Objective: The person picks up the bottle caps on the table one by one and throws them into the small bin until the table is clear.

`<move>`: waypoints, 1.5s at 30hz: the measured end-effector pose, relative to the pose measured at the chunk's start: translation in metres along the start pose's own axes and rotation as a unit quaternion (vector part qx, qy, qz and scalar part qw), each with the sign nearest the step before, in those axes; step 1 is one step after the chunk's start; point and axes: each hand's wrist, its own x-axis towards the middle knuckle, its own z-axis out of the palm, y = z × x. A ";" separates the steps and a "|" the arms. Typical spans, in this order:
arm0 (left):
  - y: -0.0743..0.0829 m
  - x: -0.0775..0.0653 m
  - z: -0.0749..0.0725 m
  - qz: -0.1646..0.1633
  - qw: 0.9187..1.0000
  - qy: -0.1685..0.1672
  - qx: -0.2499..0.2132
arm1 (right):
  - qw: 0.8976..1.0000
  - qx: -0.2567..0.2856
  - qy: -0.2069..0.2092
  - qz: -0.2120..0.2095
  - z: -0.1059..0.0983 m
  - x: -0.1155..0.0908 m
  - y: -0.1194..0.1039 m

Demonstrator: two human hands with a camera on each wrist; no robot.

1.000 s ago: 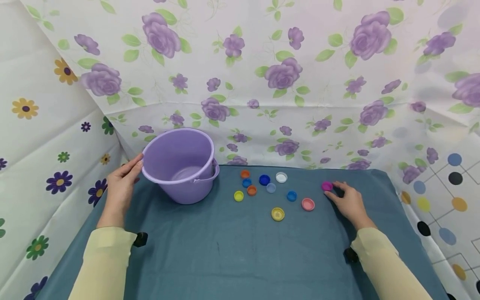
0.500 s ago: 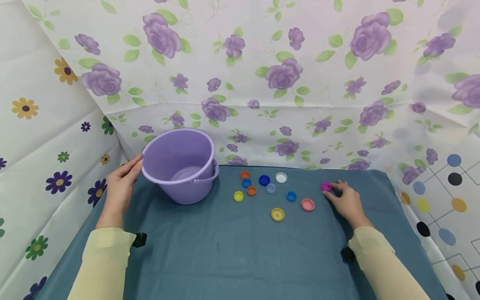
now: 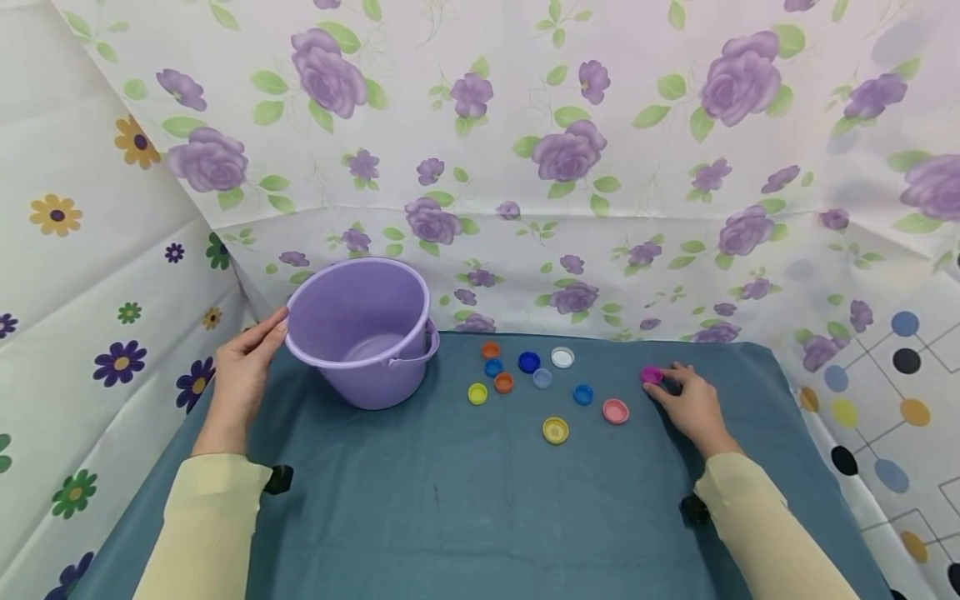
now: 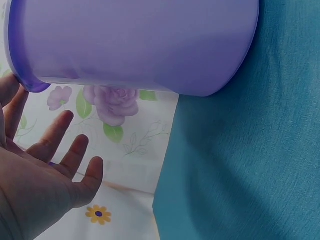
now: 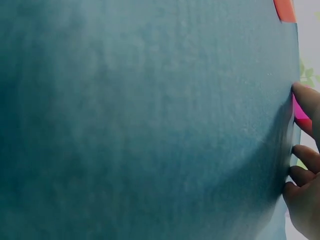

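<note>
A purple bucket with its handle hanging on the right side stands at the back left of the cloth-covered table. My left hand pinches its left rim between thumb and index finger; the left wrist view shows the other fingers spread away from the wall. At the right, my right hand has thumb and fingertips around a magenta bottle cap at the cloth. In the right wrist view the magenta cap shows partly between thumb and finger. Nearest to it lies a pink cap.
Several more caps lie between bucket and right hand, among them a white cap, a dark blue cap, a yellow cap and an orange cap. A floral curtain rises behind the blue-green cloth.
My right hand has shifted slightly left, its fingers closer about the magenta cap. The left hand and bucket stay in place.
</note>
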 end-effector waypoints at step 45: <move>0.006 -0.004 -0.002 -0.008 0.998 -0.015 0.065 | 0.991 0.026 0.041 -0.121 -0.029 0.020 -0.149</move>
